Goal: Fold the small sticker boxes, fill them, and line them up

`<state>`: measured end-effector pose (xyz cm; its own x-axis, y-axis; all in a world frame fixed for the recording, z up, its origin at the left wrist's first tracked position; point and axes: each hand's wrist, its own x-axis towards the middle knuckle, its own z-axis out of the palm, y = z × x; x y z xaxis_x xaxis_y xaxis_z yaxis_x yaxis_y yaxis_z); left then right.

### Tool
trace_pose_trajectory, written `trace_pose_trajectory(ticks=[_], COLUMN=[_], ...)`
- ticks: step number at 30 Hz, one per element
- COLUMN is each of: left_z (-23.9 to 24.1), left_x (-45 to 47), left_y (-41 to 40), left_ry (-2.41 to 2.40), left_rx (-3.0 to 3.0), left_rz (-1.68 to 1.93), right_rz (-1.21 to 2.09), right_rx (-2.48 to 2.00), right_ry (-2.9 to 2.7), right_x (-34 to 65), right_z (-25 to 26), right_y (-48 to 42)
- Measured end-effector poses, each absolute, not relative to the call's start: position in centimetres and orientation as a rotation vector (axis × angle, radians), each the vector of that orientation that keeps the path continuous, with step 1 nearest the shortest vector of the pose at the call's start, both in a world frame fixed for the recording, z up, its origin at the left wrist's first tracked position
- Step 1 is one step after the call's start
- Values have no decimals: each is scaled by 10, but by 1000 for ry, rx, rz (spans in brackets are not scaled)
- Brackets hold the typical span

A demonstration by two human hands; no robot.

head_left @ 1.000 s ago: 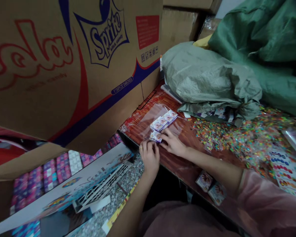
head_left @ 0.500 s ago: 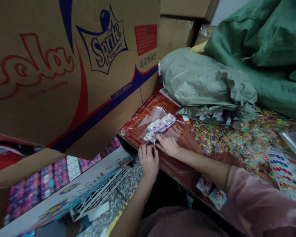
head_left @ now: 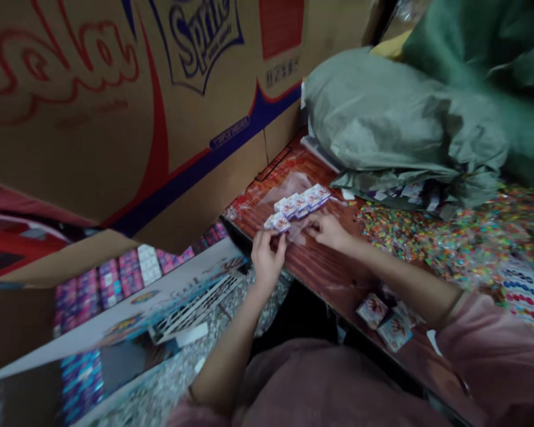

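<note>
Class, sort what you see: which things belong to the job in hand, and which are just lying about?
In the job, judging by the hands:
small boxes, nearest the left hand
clear film around them, beside the right hand

Apparently lying about:
large printed carton
grey-green sack
colourful small pieces
two square packs

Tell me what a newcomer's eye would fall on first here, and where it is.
Probably the large cardboard box with red and blue print, filling the upper left. Next, perhaps, the grey-green sack at upper right and the multicoloured small pieces spread below it on the red-brown table. Near the centre, the left hand and right hand are close to small white-and-purple boxes.
</note>
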<state>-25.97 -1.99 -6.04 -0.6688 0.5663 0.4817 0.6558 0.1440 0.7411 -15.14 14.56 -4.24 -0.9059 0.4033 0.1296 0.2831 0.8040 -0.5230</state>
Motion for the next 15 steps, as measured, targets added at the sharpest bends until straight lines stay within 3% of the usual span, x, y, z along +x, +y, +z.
trace_pose_trajectory(ticks=[3,7,15], left_z=[-53,-33,-33], left_x=[-289,-316,-266], left_y=[-24,-34,-8], left_ry=[-2340,-2320,-2330], left_rx=[-1240,-1307,-1726], left_rz=[-1688,-1581,-751], right_rz=[758,667,328], right_rx=[-516,-532,-594], right_ry=[-2787,-2820,-2854], right_x=[-150,-148,-135], right_z=[-47,-44,-38], right_y=[146,145,171])
